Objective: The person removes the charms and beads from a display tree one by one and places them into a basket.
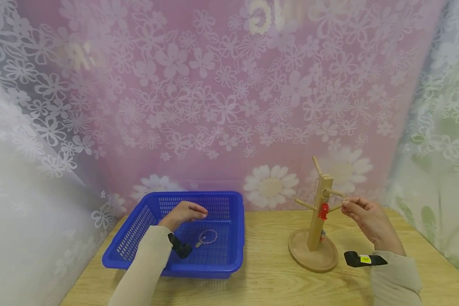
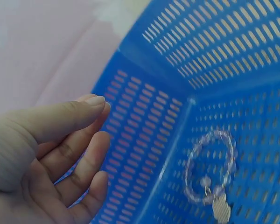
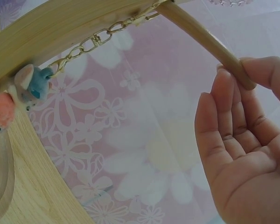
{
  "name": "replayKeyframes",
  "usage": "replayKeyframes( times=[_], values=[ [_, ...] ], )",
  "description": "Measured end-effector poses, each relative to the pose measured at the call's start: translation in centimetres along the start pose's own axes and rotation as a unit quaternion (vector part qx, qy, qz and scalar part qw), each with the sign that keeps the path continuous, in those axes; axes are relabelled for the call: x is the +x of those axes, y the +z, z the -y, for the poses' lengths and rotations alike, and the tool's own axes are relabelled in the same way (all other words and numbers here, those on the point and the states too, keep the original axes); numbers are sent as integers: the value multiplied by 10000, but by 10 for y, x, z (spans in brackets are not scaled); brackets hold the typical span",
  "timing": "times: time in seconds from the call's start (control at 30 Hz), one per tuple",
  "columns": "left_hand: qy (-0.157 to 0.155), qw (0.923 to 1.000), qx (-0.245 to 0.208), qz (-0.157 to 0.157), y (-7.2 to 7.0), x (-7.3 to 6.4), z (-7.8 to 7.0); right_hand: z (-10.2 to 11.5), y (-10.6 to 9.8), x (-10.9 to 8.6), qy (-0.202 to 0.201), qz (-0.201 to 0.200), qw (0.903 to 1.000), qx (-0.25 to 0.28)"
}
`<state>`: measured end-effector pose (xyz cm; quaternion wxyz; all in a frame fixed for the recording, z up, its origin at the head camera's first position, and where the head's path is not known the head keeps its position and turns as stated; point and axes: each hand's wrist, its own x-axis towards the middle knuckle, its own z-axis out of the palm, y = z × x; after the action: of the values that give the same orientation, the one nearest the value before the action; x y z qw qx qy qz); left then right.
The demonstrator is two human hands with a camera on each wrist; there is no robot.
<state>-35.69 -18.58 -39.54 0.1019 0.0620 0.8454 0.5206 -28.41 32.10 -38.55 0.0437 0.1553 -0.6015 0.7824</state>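
My right hand (image 1: 371, 219) pinches the end of a wooden peg (image 3: 205, 42) between thumb and fingertips. The peg belongs to a wooden tree stand (image 1: 315, 225) on a round base. From its inner end, a gold chain (image 3: 93, 41) runs down to a small teal, white and coral figure (image 3: 35, 86). A red charm (image 1: 323, 211) hangs from a peg higher up. My left hand (image 1: 185, 214) hovers over a blue plastic basket (image 1: 237, 238) with loosely curled fingers, holding nothing. Inside the basket lies a pale beaded bracelet (image 2: 232, 154) with a flat charm (image 2: 221, 208).
Basket and stand are on a light wooden table (image 1: 267, 255), the stand to the right of the basket. Behind the table hangs a pink flowered curtain (image 1: 229, 106), with pale curtains at both sides. More pegs (image 1: 305, 204) stick out from the stand.
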Motion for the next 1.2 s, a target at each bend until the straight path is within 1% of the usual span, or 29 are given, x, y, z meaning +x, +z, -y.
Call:
replayKeyframes(
  times=[0.1, 0.27, 0.5, 0.63, 0.87, 1.07, 1.2],
  values=[
    [9, 10000, -98, 16, 1, 0, -6, 0, 0, 0, -37, -3, 9999, -98],
    [39, 9998, -199, 35, 4, 0, -18, 0, -1, 0, 14, -1, 10000, -48],
    [342, 9992, -161, 147, 12, -5, -35, -1, -1, 0, -76, 33, 10000, -34],
    [528, 9983, -152, 180, 19, -9, -47, -2, -2, 0, -117, 67, 9999, 45],
    [989, 9946, -192, 231, 33, -14, -66, -1, -1, 1, -57, 8, 10000, 30],
    [1118, 9929, -308, 273, 45, -21, -78, -2, -1, 1, -80, -39, 9999, -71],
    [1237, 9914, -317, 272, 54, -25, -88, -1, -1, 1, -45, -37, 10000, -38]
  ],
)
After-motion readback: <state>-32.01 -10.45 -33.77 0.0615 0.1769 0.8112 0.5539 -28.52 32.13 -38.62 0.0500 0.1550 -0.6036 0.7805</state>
